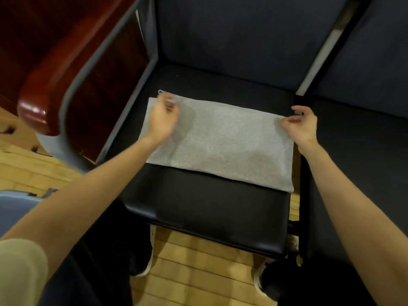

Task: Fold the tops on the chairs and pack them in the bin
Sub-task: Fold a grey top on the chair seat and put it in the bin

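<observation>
The left hand (162, 120) pinched the far left corner of the grey top (220, 142), and the right hand (301, 127) pinched its far right corner. The top lay folded flat on the black chair seat (205, 208), with a blue bin (13, 208) at lower left.

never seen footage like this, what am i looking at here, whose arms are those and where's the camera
There is no machine here. The single picture comes from a wide-angle camera worn on a person's head, looking forward and down, so the two bare arms reaching in from below are the wearer's own.

In front of them is a dark chair seat. A grey top, folded into a flat rectangle, lies on it. The left hand pinches the far left corner of the cloth. The right hand is at the far right corner with its fingers curled, but the blur hides whether its grip is on the cloth.

A reddish wooden armrest is at upper left, and a blue-grey rim shows at lower left, perhaps the bin.
</observation>
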